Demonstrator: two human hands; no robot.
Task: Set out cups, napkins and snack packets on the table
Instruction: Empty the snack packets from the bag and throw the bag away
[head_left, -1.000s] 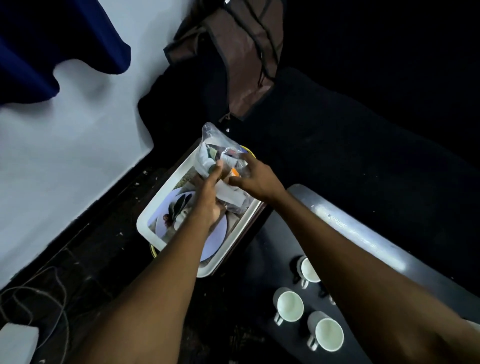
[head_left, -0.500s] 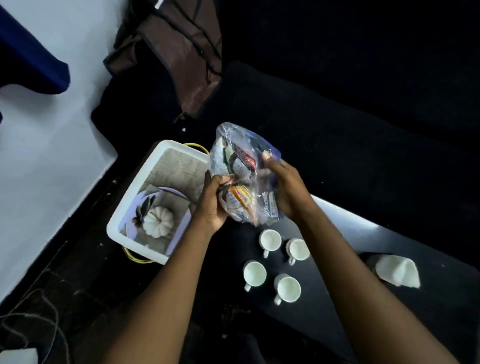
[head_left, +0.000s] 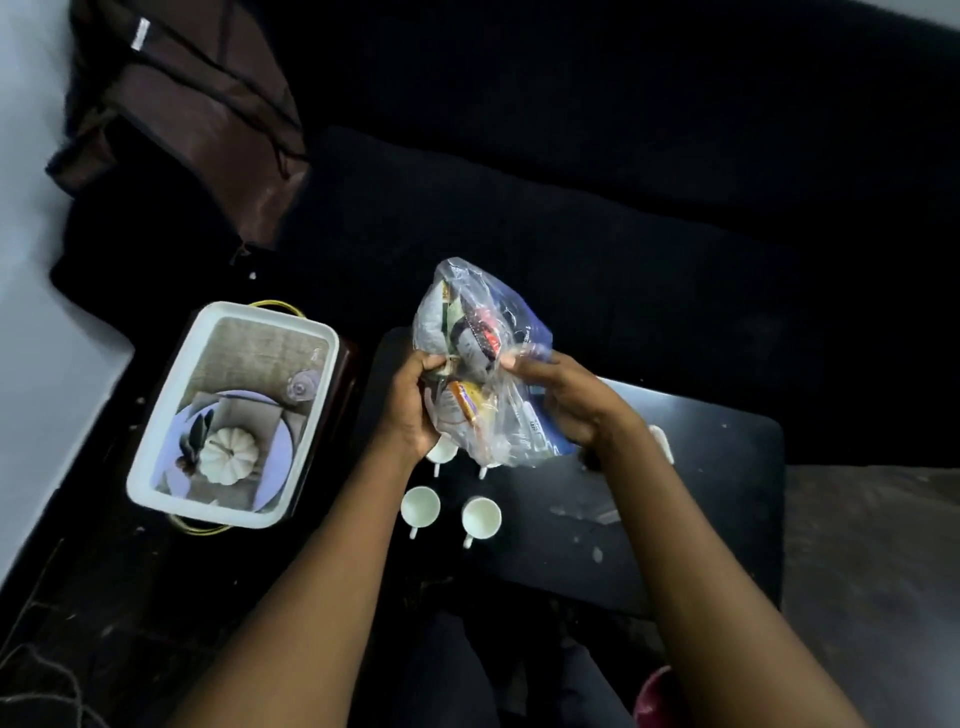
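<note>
A clear plastic bag of snack packets (head_left: 480, 358) hangs above the far left part of the black table (head_left: 701, 519). My left hand (head_left: 413, 405) grips its left side and my right hand (head_left: 563, 395) grips its right side. Under the bag stand several white cups: two in plain sight, one (head_left: 421, 506) and another (head_left: 481, 516), and two more partly hidden behind the bag and my left hand. A white napkin (head_left: 662, 441) peeks out behind my right wrist.
A white tray (head_left: 156, 457) with a printed plate and pumpkin picture sits on a low stand left of the table. A brown bag (head_left: 197, 119) leans at the back left against a dark sofa (head_left: 623, 182). White wall at left.
The bag of packets has come out of the tray and moved right, over the cups on the table. Both hands went with it, and the view swung right.
</note>
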